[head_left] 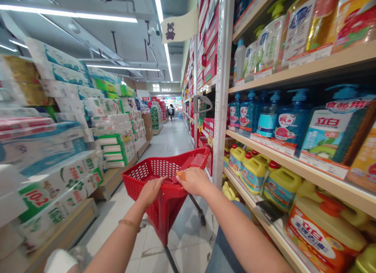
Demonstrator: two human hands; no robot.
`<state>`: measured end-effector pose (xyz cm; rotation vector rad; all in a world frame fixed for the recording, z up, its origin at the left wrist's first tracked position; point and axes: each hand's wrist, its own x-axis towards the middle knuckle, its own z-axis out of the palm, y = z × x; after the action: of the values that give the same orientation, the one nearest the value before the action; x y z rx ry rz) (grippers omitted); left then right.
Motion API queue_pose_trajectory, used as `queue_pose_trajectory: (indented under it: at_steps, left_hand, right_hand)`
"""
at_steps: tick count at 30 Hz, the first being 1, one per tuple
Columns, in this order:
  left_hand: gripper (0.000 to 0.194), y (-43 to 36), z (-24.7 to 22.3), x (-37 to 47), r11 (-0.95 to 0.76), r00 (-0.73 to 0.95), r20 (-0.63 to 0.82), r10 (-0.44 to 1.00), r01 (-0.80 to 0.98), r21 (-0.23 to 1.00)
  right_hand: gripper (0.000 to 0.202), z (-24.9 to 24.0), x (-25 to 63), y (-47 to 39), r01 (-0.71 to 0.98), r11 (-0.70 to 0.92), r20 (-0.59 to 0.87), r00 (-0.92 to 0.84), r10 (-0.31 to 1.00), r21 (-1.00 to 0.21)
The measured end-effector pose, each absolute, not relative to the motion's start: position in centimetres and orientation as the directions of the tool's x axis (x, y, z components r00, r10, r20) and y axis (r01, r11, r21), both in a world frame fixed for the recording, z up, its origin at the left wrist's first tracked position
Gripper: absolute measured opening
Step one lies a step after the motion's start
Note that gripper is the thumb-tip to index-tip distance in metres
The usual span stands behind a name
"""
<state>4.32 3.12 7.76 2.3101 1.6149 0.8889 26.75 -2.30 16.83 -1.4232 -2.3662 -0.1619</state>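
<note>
A red plastic shopping cart (173,204) with perforated basket walls stands right before me in the aisle, on dark metal legs. My left hand (151,190), with a bracelet on its wrist, is closed on the near edge of the cart, thumb pointing forward. To its right, my right hand (194,179) is closed over the same near side, by the red flap. A small orange patch shows at that hand's fingertips; I cannot make out what it is. The undersides of both hands' fingers are hidden.
Stacked tissue packs (58,187) line the left side on low wooden platforms. Close on the right, shelves hold blue pump bottles (289,116) and yellow detergent jugs (252,169). A white metal post (221,89) stands at the shelf end. The tiled aisle (169,136) runs ahead toward a distant person (171,110).
</note>
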Motion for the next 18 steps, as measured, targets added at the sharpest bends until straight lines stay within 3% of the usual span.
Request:
queue_pose_trajectory:
  at_steps: [5,8,11,14,18]
  left_hand:
    - [0.057,3.5,7.2,5.9,-0.306,0.159,0.365,0.917,0.869,0.390]
    - [0.055,3.4,6.9,5.6,-0.307,0.169,0.358,0.918,0.874,0.376]
    - [0.060,3.3,6.7,4.3,-0.294,0.162,0.324,0.932,0.861,0.415]
    - [0.064,3.3,6.4,3.8,-0.267,0.123,0.317,0.940,0.845,0.463]
    - [0.066,3.2,6.0,5.5,-0.286,0.134,0.332,0.934,0.837,0.467]
  right_hand:
    - [0.032,15.9,25.7,-2.5,0.938,0.319,0.500,-0.214,0.839,-0.134]
    - [0.035,15.0,25.1,-3.7,0.899,0.423,0.546,-0.298,0.783,-0.116]
    - [0.029,15.3,26.2,-4.1,0.874,0.477,0.518,-0.367,0.772,-0.090]
    - [0.037,16.1,27.1,-3.4,0.933,0.344,0.478,-0.255,0.840,-0.108]
    - [0.028,15.6,25.5,-2.9,0.965,0.256,0.450,-0.206,0.869,-0.054]
